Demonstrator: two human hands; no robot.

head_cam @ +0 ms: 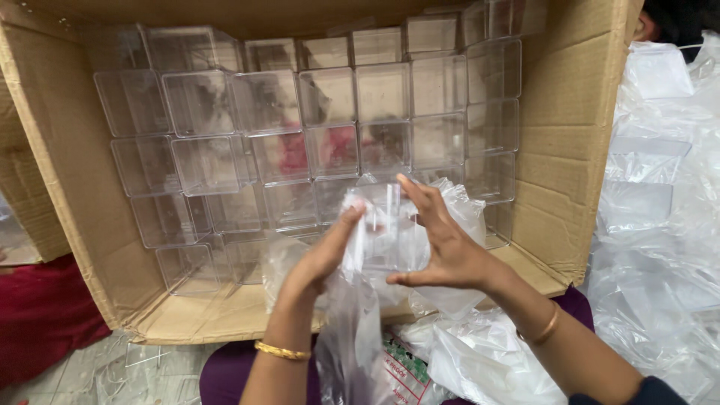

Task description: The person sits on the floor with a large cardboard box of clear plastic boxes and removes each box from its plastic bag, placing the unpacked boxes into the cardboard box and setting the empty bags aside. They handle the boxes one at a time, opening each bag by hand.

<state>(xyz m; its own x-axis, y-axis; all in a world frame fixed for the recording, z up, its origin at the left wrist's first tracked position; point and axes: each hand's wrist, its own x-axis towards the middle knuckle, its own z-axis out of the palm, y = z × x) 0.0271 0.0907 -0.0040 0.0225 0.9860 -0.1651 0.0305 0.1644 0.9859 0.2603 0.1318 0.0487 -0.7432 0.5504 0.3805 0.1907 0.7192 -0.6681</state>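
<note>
Left hand [319, 259] and right hand [442, 244] grip bagged clear box [386, 225]; carton [570, 150] mostly stacked, front gap left.

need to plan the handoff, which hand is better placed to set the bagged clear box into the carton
Right, probably: the right hand wraps the bagged clear box from its side, while the left hand only pinches the plastic bag.
</note>
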